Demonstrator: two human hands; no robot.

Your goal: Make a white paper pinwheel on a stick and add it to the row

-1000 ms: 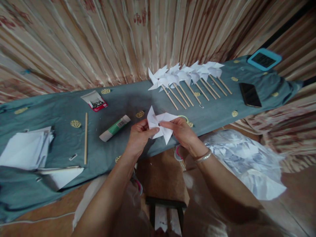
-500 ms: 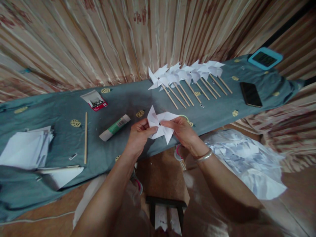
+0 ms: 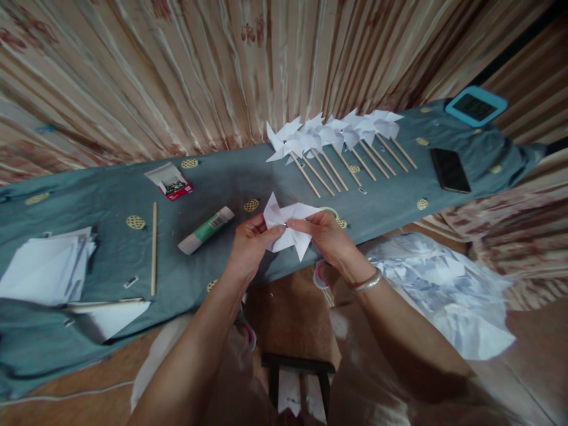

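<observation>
A white paper pinwheel (image 3: 295, 235) with a small dark pin at its centre is held over the near edge of the table. My left hand (image 3: 252, 239) is closed on its left side, the thumb lying on the paper near the pin. From the right, my right hand (image 3: 331, 234) pinches it too, with its thumb against the centre. The fingers behind the paper are hidden. Part of a light green loop (image 3: 331, 210) shows just beyond my right hand. To the left lies a glue stick (image 3: 206, 231) with a green and white label.
Several finished pinwheels on sticks (image 3: 306, 139) lie in a row at the back. Leftward are an open red box of pins (image 3: 175, 188), a wooden stick (image 3: 154, 248) and a paper stack (image 3: 44, 266). A phone (image 3: 449, 170), a blue timer (image 3: 476, 106) and a bag of scraps (image 3: 444, 278) are rightward.
Both hands keep hold of the pinwheel, with almost no movement. The thumbs have shifted only very slightly around the pin.
</observation>
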